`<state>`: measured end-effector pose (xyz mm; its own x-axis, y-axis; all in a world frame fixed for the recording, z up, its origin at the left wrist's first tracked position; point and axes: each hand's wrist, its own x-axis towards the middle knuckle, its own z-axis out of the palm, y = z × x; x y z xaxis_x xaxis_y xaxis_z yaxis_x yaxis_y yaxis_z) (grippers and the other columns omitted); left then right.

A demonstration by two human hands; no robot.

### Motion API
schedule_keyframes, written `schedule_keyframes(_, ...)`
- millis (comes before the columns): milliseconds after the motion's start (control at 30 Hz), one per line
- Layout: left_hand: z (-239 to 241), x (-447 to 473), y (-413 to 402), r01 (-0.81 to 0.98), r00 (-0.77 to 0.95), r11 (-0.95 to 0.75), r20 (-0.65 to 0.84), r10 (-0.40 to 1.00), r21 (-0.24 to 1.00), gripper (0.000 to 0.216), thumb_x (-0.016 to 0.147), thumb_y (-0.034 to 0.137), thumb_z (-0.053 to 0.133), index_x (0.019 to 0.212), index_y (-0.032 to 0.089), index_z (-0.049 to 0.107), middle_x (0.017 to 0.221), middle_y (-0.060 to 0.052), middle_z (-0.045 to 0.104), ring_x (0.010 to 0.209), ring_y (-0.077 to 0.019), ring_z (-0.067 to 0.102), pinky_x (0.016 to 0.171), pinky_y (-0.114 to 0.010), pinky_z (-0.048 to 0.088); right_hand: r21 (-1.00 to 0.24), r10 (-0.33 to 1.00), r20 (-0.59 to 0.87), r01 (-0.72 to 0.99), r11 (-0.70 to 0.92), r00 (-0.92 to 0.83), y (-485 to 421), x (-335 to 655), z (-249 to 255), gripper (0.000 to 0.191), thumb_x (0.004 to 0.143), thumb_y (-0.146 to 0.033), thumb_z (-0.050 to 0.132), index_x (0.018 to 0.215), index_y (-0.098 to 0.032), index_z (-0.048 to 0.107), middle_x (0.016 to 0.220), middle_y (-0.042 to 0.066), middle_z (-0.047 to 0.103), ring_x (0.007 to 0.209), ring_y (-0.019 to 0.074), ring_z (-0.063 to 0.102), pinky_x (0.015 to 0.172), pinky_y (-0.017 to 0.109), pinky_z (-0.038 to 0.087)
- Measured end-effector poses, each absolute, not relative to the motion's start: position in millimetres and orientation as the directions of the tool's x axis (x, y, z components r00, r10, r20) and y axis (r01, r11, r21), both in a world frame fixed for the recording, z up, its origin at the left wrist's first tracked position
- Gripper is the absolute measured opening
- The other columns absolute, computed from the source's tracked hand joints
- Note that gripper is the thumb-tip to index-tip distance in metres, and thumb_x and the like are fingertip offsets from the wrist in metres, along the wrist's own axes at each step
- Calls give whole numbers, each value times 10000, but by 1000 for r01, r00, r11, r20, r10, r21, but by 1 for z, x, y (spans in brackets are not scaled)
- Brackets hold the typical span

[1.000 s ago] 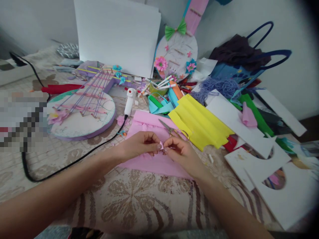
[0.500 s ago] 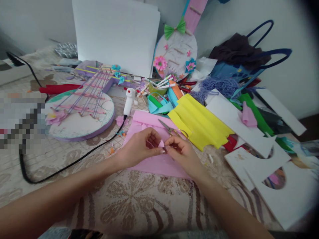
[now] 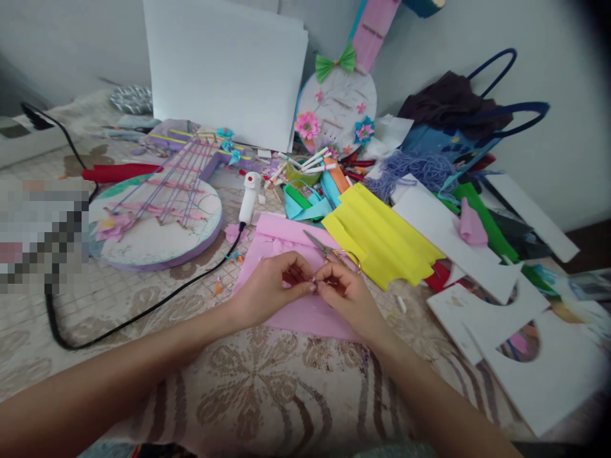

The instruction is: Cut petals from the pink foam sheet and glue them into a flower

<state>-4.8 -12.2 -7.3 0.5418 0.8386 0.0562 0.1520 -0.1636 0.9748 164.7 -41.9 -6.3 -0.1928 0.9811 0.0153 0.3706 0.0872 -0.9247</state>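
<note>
My left hand (image 3: 271, 289) and my right hand (image 3: 346, 294) meet fingertip to fingertip over a pink paper sheet (image 3: 291, 312) on the table. Both pinch a tiny pink paper piece (image 3: 314, 280) between thumbs and forefingers; most of it is hidden by the fingers. Just behind my right hand a pair of scissors (image 3: 329, 251) with gold handles lies on the pink sheet. A folded yellow sheet (image 3: 382, 235) lies to the right of the scissors.
A white glue gun (image 3: 250, 196) with a black cord (image 3: 143, 310) lies behind the pink sheet. A round guitar-shaped craft board (image 3: 157, 219) sits to the left, white foam cut-outs (image 3: 501, 318) to the right. Markers, yarn, bags and white boards crowd the back.
The pink piece was showing between my fingers; now my fingertips have closed tighter over it and it is nearly hidden. Both hands stay at the same spot over the pink sheet.
</note>
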Motion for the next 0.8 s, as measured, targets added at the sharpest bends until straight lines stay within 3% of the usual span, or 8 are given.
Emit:
schedule_keyframes(200, -7, -6, -5, -1, 525, 129, -110, 844, 992, 87, 732, 179, 598, 798, 131, 571, 745, -8, 589, 672, -102, 554, 652, -242, 452, -962, 971, -28, 270, 38, -238, -40, 168, -8, 35, 758, -210, 519, 744, -179, 528, 697, -5, 532, 639, 121, 501, 569, 229, 400)
schedule_keyframes(333, -7, -8, -4, -154, 575, 434, -276, 770, 888, 138, 715, 186, 635, 827, 137, 571, 751, 5, 589, 646, -80, 555, 668, -240, 452, -985, 961, -121, 151, -85, -248, -37, 172, -15, 37, 759, -207, 530, 739, -176, 525, 648, -19, 547, 526, 90, 444, 488, 207, 350)
schedule_keyframes(400, -7, -9, -3, -176, 600, 496, -307, 739, 850, 165, 712, 203, 649, 843, 135, 574, 761, 1, 585, 650, -81, 557, 675, -245, 452, -988, 956, -145, 94, -125, -253, -36, 173, -19, 27, 761, -193, 528, 740, -175, 529, 637, -25, 558, 502, 81, 427, 477, 201, 336)
schedule_keyframes(633, -7, -9, -1, 32, 597, 229, -203, 776, 973, 231, 756, 331, 614, 842, 123, 562, 786, -31, 601, 692, -110, 550, 648, -250, 439, -987, 957, -150, 91, -131, -247, -37, 173, -22, 24, 772, -175, 517, 754, -173, 532, 638, -24, 554, 523, 82, 426, 492, 203, 330)
schedule_keyframes(800, -9, -8, -2, 92, 636, 247, -247, 731, 965, 185, 755, 294, 608, 757, 116, 560, 705, -26, 616, 616, -97, 545, 616, -250, 438, -984, 954, -136, 146, -99, -268, -37, 174, -17, 101, 818, -254, 499, 747, -182, 505, 645, -19, 530, 520, 92, 428, 486, 216, 336)
